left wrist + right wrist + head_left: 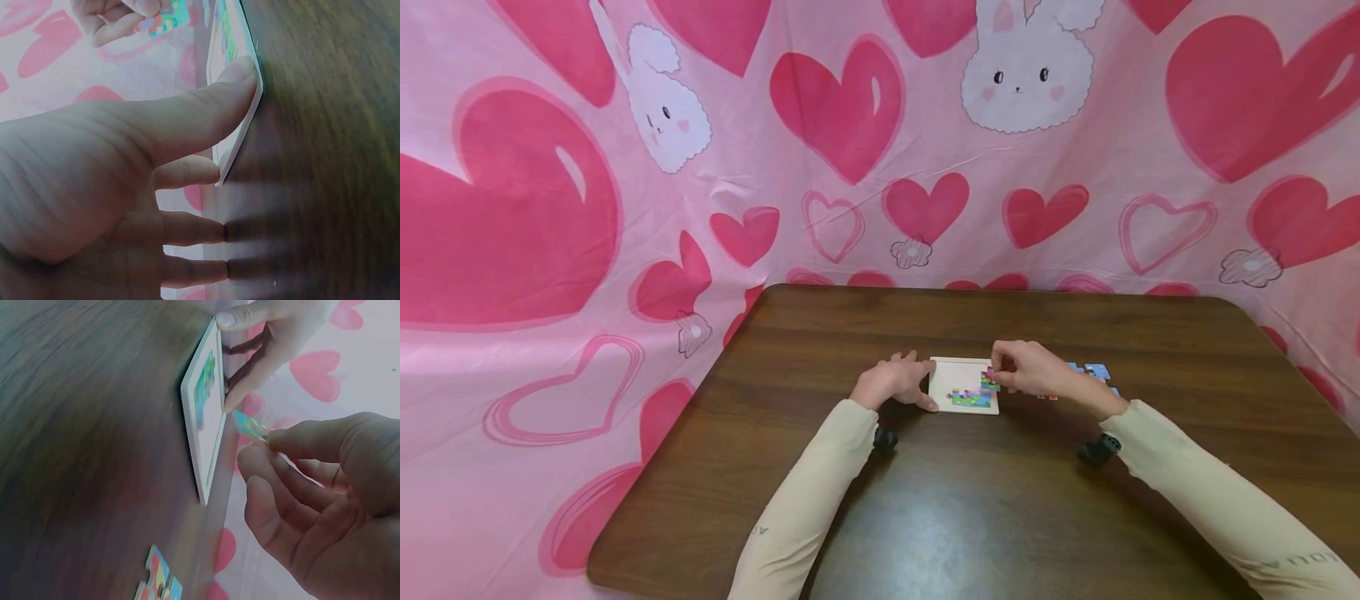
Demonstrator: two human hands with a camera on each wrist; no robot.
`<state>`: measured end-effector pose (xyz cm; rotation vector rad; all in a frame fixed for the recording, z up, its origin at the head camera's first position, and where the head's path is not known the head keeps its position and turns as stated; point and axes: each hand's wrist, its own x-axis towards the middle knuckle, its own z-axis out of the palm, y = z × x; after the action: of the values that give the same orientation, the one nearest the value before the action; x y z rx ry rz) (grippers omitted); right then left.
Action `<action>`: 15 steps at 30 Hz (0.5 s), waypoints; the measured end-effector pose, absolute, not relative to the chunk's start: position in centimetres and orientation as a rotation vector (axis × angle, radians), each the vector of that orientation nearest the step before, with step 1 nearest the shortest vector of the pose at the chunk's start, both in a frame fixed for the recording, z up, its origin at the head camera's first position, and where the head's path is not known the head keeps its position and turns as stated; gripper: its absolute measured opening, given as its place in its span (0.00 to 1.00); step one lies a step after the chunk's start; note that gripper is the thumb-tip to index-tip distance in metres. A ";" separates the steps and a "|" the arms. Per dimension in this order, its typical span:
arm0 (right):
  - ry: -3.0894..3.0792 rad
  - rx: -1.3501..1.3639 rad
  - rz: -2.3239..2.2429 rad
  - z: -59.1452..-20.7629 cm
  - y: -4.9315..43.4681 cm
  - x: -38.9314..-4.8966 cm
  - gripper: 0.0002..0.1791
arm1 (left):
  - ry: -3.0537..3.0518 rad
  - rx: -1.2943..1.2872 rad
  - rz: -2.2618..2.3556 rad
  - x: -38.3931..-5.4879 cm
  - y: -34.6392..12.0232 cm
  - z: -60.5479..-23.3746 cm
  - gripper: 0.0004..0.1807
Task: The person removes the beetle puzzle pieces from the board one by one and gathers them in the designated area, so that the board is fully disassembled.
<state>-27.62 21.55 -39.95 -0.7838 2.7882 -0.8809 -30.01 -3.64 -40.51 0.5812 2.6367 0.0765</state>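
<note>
A white puzzle tray (957,372) lies on the brown table, with several joined puzzle pieces (972,399) along its near side. My left hand (895,382) rests at the tray's left side; its thumb presses the near corner and the index fingertip touches the edge. In the left wrist view the left hand's other fingers (194,229) reach straight down to the table. Between thumb and fingertips my right hand (1028,367) pinches a colourful puzzle piece (250,425), held above the tray's right side. The same piece shows green and blue in the left wrist view.
Loose puzzle pieces (1097,371) lie on the table to the tray's right, partly hidden behind the right forearm. Some of these loose pieces (159,575) show low in the right wrist view. A pink cloth (865,125) with hearts and rabbits hangs behind the table (820,333).
</note>
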 end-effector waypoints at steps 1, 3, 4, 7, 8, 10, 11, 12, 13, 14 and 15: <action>2.783 -0.780 -0.887 -39.9 21.7 -27.6 0.06 | 2.636 0.577 0.081 -30.0 -3.6 -40.5 0.47; 2.772 -0.772 -0.890 -39.9 22.1 -27.6 0.06 | 2.633 0.570 0.089 -30.0 -3.6 -40.5 0.47; 2.767 -0.773 -0.888 -39.8 22.3 -27.6 0.06 | 2.633 0.570 0.089 -30.0 -3.6 -40.5 0.47; 2.761 -0.782 -0.860 -39.8 22.9 -27.7 0.03 | 2.631 0.574 0.084 -30.0 -3.6 -40.5 0.47; 2.765 -0.791 -0.843 -39.9 23.1 -27.7 0.02 | 2.631 0.574 0.085 -30.0 -3.6 -40.5 0.47; 2.780 -0.811 -0.805 -39.9 23.4 -27.8 0.01 | 2.633 0.573 0.086 -30.0 -3.6 -40.5 0.47; 2.785 -0.819 -0.793 -39.9 23.5 -27.7 0.01 | 2.632 0.573 0.087 -30.0 -3.6 -40.5 0.46; 2.785 -0.823 -0.783 -39.9 23.7 -27.7 0.01 | 2.632 0.571 0.089 -30.0 -3.6 -40.4 0.46; 2.783 -0.825 -0.778 -39.8 23.8 -27.7 0.02 | 2.633 0.569 0.090 -30.0 -3.6 -40.4 0.46; 2.781 -0.837 -0.770 -39.8 24.0 -27.6 0.03 | 2.634 0.567 0.092 -30.0 -3.6 -40.4 0.46; 2.779 -0.848 -0.758 -39.7 24.2 -27.6 0.05 | 2.633 0.565 0.093 -30.0 -3.6 -40.4 0.47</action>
<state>-27.60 24.21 -39.70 -0.8480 2.7794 -0.7582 -29.98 -3.59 -40.42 0.5652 2.6334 0.0931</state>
